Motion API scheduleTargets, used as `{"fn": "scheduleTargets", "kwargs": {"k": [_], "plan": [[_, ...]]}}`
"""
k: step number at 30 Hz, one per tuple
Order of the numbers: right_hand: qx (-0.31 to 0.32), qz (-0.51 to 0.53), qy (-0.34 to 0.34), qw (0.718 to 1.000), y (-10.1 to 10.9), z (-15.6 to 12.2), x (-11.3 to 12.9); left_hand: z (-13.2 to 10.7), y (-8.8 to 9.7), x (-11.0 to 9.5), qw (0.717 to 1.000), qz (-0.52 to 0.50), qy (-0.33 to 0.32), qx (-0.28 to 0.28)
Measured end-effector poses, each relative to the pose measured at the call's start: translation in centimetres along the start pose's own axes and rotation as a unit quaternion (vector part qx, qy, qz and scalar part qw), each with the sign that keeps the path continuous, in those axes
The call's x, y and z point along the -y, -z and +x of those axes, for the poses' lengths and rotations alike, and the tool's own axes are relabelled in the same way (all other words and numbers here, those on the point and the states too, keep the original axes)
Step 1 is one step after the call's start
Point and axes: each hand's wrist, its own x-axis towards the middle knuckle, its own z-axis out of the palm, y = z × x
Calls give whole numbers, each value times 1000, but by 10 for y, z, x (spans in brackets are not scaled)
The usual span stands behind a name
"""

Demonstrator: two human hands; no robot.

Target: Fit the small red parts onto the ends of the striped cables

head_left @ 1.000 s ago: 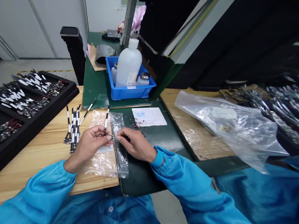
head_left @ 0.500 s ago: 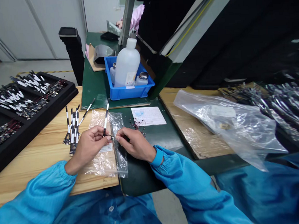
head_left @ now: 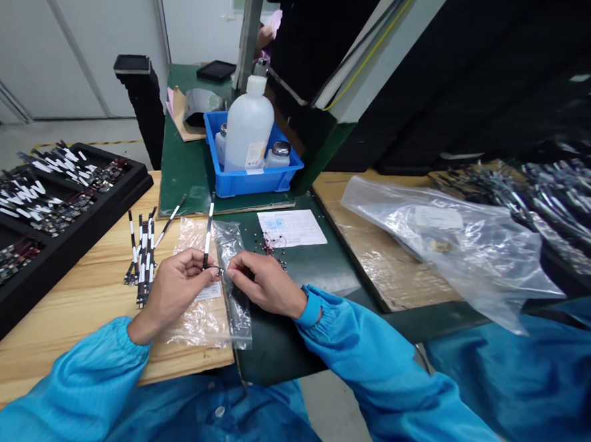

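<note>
My left hand (head_left: 172, 290) pinches the near end of a thin black-and-white flex strip (head_left: 207, 236) that points away from me. My right hand (head_left: 263, 284) is pinched at that same end, its fingertips touching a tiny part I cannot make out. Both hands hover over small clear plastic bags (head_left: 220, 299) lying on the wooden bench (head_left: 70, 308). A loose pile of similar strips (head_left: 143, 253) lies just left of my left hand. Blue sleeves cover both arms.
A black tray (head_left: 49, 216) full of strips and small boards stands at the left. A blue bin (head_left: 253, 177) with a white bottle (head_left: 247, 127) sits behind a white paper (head_left: 290, 228) on the green mat. A large clear bag (head_left: 447, 238) lies right. Another person's sleeve (head_left: 270, 29) shows far back.
Both hands stay pinched on the strip's end with almost no movement. The view has shifted slightly, and the person at the back has moved their hand away.
</note>
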Motion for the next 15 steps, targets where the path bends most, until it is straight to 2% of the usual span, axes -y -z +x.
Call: {"fn": "scheduleTargets", "kwargs": {"k": [15], "plan": [[6,4,-2,1000,2,1,2,0,2,1,999,30,-7,29]]}}
